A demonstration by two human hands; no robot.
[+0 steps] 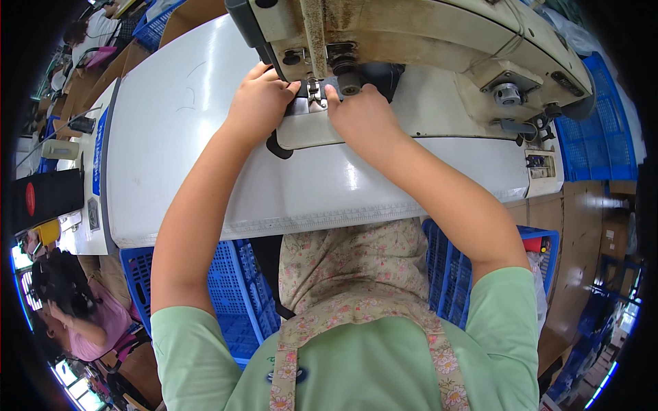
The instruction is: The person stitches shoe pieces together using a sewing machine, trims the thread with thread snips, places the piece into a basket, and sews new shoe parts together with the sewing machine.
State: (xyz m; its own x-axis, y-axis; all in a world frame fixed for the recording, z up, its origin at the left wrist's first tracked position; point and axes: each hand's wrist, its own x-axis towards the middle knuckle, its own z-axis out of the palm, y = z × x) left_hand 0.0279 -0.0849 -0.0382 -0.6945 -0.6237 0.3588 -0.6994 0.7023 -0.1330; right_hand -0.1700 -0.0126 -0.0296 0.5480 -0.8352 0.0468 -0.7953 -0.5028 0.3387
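Note:
A sewing machine [425,34] with a worn cream body stands on the white table, its presser foot [314,92] over the metal needle plate. Dark fabric [384,77] lies under the machine head and shows beyond my right hand. My left hand [262,96] is just left of the presser foot, fingers bent and thumb toward the foot, at the fabric's edge. Right of the foot, my right hand [362,109] has its fingers closed on the dark fabric, one finger pointing at the foot. The machine head hides part of the fabric and some fingertips.
The white table [185,157] has a ruler strip along its near edge. Blue plastic crates [240,294] stand below it, and another blue crate [596,130] is at the right. At lower left sits a person in pink [103,308]; another person [96,34] is at far left.

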